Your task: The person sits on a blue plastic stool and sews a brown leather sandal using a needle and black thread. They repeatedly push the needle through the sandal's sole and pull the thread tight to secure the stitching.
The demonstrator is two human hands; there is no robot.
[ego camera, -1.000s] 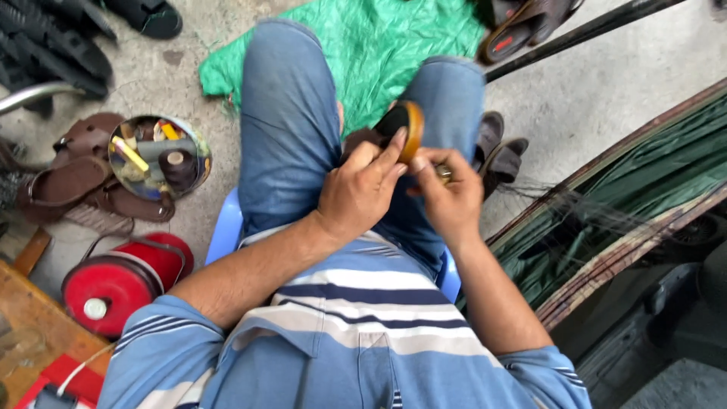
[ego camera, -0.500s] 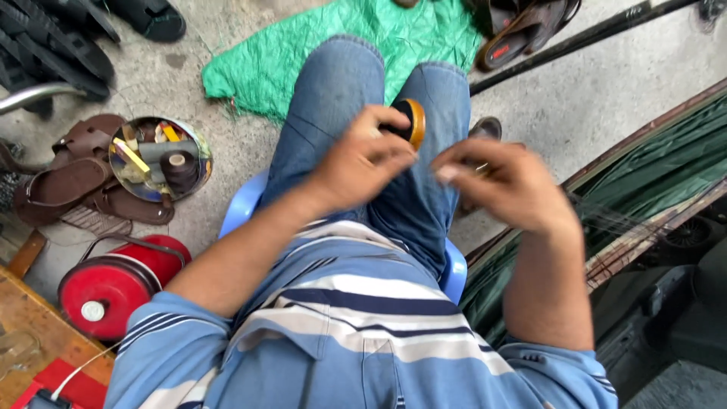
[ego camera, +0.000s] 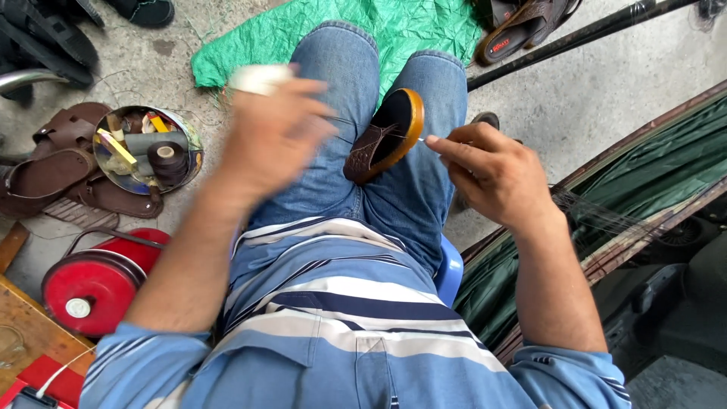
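Note:
A brown leather shoe [ego camera: 382, 140] with a tan sole rim is wedged on its side between my knees, in blue jeans. My right hand [ego camera: 492, 170] is just right of the shoe and pinches a thin needle [ego camera: 433, 139] whose tip points at the sole edge. My left hand [ego camera: 273, 129] is lifted up and to the left of the shoe, blurred by motion, with white tape around one finger. A thin thread [ego camera: 341, 121] runs from that hand to the shoe.
A round tin [ego camera: 148, 151] with a thread spool and small tools lies on the ground at left, next to brown sandals [ego camera: 45, 170]. Below it stands a red canister [ego camera: 95, 280]. A green cloth [ego camera: 363, 30], another sandal [ego camera: 522, 30] and a dark pole [ego camera: 575, 38] lie ahead.
My left hand has swung up and left away from the shoe, drawing the thread out. My right hand has come back toward the sole edge. The shoe now shows fully between my knees.

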